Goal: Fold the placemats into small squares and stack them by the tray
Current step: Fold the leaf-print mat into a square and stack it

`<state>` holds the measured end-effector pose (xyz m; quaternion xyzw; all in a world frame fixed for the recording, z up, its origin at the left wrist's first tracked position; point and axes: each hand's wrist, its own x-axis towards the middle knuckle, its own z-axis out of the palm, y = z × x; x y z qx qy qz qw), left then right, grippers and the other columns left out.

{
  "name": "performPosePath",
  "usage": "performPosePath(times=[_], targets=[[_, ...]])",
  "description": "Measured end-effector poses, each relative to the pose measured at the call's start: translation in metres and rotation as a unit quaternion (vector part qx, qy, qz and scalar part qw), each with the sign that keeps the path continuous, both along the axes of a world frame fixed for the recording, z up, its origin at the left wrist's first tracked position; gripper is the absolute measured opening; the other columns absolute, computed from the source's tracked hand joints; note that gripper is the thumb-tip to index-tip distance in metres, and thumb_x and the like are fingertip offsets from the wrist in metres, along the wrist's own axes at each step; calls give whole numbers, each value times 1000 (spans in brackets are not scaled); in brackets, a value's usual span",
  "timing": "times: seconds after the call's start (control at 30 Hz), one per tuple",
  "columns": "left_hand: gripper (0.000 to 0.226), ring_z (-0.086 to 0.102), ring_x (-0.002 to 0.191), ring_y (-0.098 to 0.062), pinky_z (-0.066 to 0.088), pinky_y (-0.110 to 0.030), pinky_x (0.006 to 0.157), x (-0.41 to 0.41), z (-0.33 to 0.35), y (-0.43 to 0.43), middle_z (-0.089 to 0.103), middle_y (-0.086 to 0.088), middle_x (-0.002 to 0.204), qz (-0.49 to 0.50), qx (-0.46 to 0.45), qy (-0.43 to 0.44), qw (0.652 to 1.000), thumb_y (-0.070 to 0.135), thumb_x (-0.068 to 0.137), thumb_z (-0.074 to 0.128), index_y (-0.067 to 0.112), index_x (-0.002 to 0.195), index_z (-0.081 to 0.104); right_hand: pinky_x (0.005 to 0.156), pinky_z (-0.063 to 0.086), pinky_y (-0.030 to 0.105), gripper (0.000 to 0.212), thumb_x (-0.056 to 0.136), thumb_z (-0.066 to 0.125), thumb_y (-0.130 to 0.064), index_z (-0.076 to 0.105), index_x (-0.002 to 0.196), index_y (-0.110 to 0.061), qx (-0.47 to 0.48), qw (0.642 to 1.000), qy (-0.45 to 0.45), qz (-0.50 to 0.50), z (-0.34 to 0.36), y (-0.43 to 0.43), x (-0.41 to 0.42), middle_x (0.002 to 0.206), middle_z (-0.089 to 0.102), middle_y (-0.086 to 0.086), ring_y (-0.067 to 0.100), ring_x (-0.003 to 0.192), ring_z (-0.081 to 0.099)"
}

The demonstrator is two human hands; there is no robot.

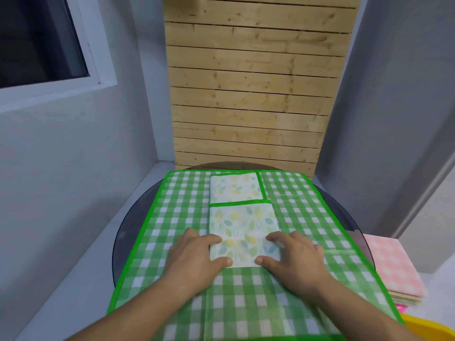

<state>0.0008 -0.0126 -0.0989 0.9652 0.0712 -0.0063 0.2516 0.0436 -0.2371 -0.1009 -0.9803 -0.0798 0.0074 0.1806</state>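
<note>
Now: pale leaf-print placemat [243,225], narrow folded strip, beneath left hand [197,254] and right hand [294,254], grips flat-open.

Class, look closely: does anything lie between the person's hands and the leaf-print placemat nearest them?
Nothing visible does. The left hand and right hand press directly on the leaf-print placemat, which lies flat on the green checked cloth.

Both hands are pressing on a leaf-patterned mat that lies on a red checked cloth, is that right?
Not quite. The checked cloth is green and white, not red. The head view shows the left hand and right hand pressing on the leaf-patterned mat that lies on it.
</note>
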Motion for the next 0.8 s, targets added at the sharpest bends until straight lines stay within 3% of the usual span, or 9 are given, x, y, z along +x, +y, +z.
performPosePath(times=[0.17,0.43,0.6,0.73,0.8], targets=[[54,31,122,-7,20,-26,100,-1,-5,15,37,16,120,-24,13,6,1000,72,86,56,56,138,48,88,26,32,43,81,63,-65,55,122,-56,35,999,20,26,3,-31,7,97,50,-18,6,104,49],[49,33,124,-7,23,-29,101,8,-2,29,38,18,119,-56,0,55,997,64,89,61,63,135,46,103,32,35,34,88,66,-49,55,118,-63,54,993,84,67,9,-46,15,111,51,-18,3,109,49],[49,34,124,-6,26,-32,110,11,3,35,38,21,117,-70,-9,80,994,62,89,63,65,134,45,106,32,36,35,88,66,-50,56,120,-60,53,991,99,67,11,-47,16,114,50,-15,3,107,49],[47,34,121,-5,23,-28,98,11,5,32,36,25,112,-65,-11,77,995,61,88,64,65,132,47,102,29,39,27,83,59,-62,59,110,-56,48,995,82,24,16,-34,12,110,50,-12,12,113,48],[47,34,122,-6,22,-28,95,10,6,29,37,24,113,-57,-16,80,995,60,87,64,64,132,48,102,28,40,39,82,52,-71,59,111,-46,40,999,27,-11,16,-19,5,114,45,-9,16,119,41]])
